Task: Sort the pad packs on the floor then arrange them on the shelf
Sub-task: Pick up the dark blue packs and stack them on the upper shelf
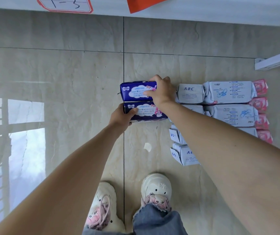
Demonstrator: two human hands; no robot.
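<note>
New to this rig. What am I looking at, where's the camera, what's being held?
No machine here: a person works with bare hands. The single picture comes from a wide-angle camera on their head, looking down at a tiled floor and their own shoes. The right hand grips the farther purple pad pack; the left hand grips the nearer purple pack. The two packs lie side by side. To the right lie rows of white ABC packs, longer white packs and pink packs. A white shelf edge runs along the top.

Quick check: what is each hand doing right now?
Left hand: grips the near purple pad pack at its left end.
Right hand: grips the far purple pad pack at its right end.
</note>
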